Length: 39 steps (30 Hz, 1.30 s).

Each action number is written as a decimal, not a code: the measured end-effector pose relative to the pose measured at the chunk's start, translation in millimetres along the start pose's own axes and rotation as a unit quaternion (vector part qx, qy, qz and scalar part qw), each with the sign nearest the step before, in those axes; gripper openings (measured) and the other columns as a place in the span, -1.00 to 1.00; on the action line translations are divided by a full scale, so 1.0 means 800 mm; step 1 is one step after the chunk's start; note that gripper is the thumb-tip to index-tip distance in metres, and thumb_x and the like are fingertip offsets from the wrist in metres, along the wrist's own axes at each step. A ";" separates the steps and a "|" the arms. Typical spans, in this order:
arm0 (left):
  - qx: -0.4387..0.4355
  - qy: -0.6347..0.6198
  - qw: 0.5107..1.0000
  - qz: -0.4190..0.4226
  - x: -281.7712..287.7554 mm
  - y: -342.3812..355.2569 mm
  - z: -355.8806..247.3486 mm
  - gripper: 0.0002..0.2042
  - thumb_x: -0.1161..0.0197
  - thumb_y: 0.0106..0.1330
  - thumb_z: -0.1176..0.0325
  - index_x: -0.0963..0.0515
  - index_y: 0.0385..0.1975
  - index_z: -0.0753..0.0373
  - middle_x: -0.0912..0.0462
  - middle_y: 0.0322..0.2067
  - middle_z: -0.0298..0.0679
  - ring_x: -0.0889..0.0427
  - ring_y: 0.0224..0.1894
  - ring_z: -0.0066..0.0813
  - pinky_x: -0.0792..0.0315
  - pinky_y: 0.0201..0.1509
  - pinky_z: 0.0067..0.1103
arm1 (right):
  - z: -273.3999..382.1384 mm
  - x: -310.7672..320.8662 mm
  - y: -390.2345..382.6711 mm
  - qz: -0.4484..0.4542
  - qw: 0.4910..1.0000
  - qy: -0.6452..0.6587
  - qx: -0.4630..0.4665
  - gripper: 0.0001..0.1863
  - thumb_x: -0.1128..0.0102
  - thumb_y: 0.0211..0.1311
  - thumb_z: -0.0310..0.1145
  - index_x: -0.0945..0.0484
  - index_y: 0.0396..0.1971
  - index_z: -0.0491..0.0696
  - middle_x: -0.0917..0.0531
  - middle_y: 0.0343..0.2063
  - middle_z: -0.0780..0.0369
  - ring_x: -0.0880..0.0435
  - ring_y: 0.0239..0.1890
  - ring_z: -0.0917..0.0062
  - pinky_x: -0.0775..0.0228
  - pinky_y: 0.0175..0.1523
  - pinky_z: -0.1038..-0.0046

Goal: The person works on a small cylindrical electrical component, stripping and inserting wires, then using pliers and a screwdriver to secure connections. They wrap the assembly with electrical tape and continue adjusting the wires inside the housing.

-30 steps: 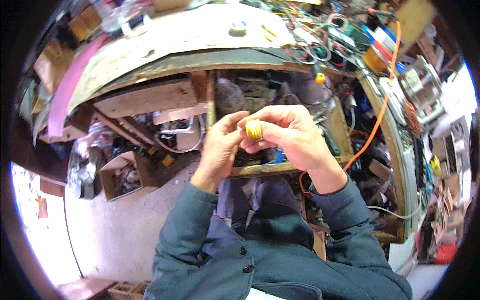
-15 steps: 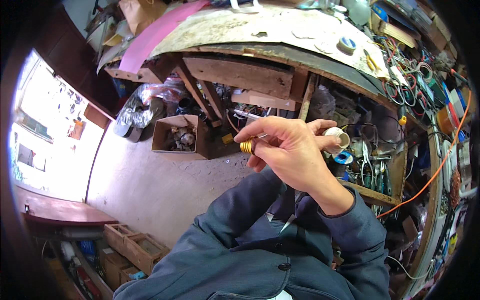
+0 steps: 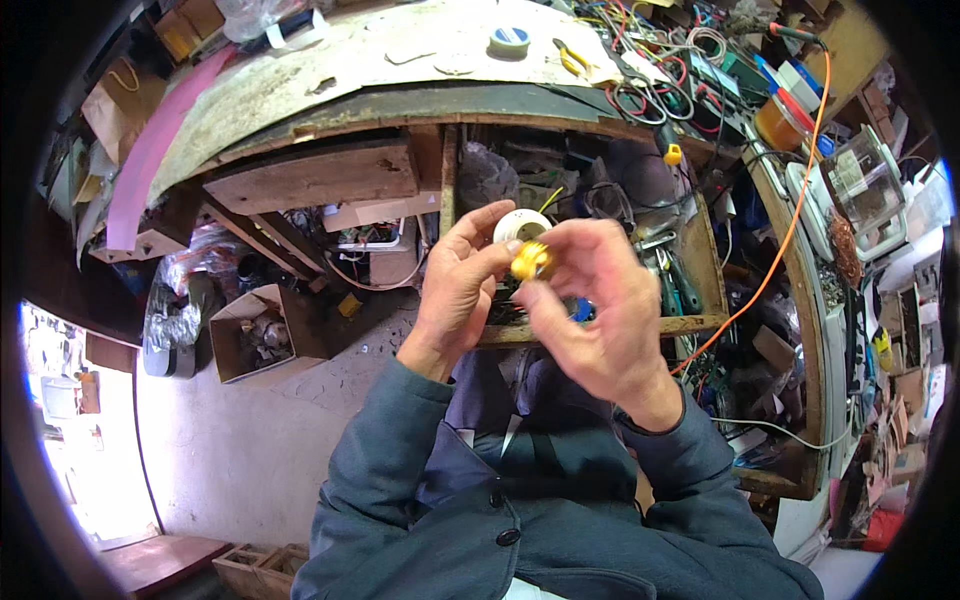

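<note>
My left hand (image 3: pixel 450 300) is closed on a white round fitting (image 3: pixel 512 224), whose face shows between thumb and forefinger. A shiny yellow threaded metal piece (image 3: pixel 532 262) sits just in front of the fitting, against my left thumb tip. My right hand (image 3: pixel 600 320), slightly blurred, curls around that metal piece with thumb and forefinger at it; its other fingertips are partly hidden. Both hands are over an open wooden drawer (image 3: pixel 710 265) crowded with tools and a blue spool (image 3: pixel 582 310).
A worn bench top (image 3: pixel 380 55) holds a round tin (image 3: pixel 508 40), yellow pliers (image 3: pixel 574 58) and tangled leads. An orange cable (image 3: pixel 775 265) runs down the right. A cardboard box (image 3: pixel 240 350) stands on the floor at lower left, beside bagged items (image 3: pixel 175 310).
The view swung toward the floor and back. The white fitting, partly behind my right hand half a second ago, now faces up. My right hand has turned and drawn back from covering my left.
</note>
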<state>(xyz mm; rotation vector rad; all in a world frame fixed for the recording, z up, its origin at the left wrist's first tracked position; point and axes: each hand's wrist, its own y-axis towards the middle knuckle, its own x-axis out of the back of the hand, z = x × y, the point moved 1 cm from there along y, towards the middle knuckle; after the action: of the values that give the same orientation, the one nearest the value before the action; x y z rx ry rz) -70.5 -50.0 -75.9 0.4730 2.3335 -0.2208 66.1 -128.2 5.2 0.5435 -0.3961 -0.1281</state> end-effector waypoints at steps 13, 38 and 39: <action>-0.031 -0.015 0.999 0.020 0.001 -0.004 0.002 -0.53 -0.25 0.44 0.55 -0.44 0.34 0.46 -0.59 0.21 -0.07 -0.62 0.22 -0.31 -0.50 0.33 -0.43 | -0.019 0.010 0.005 -0.069 0.939 -0.312 0.124 -0.69 -0.61 0.12 -0.29 -0.72 -0.21 -0.10 -0.61 -0.43 0.21 -0.69 -0.49 0.34 -0.52 -0.43 0.34; -0.002 -0.026 0.999 0.038 0.009 -0.004 0.002 -0.57 -0.20 0.47 0.53 -0.46 0.33 0.44 -0.62 0.18 -0.11 -0.67 0.17 -0.36 -0.61 0.27 -0.44 | -0.033 0.017 0.001 -0.042 0.985 -0.163 0.030 -0.57 -0.64 0.12 -0.33 -0.72 -0.01 -0.10 -0.71 -0.34 0.19 -0.74 -0.43 0.33 -0.59 -0.35 0.37; -0.001 -0.026 0.999 0.039 0.010 -0.004 0.001 -0.56 -0.20 0.47 0.53 -0.46 0.33 0.44 -0.63 0.18 -0.11 -0.67 0.17 -0.36 -0.61 0.27 -0.44 | -0.032 0.015 0.002 -0.043 0.990 -0.132 0.012 -0.57 -0.64 0.12 -0.34 -0.72 -0.02 -0.11 -0.71 -0.33 0.18 -0.73 -0.43 0.32 -0.59 -0.35 0.37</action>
<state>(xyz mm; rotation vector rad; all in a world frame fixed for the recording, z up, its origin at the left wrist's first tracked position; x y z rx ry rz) -76.9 -51.1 -82.0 0.5506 2.2597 -0.1909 87.2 -117.1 -10.2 0.5683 -0.6331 -0.2798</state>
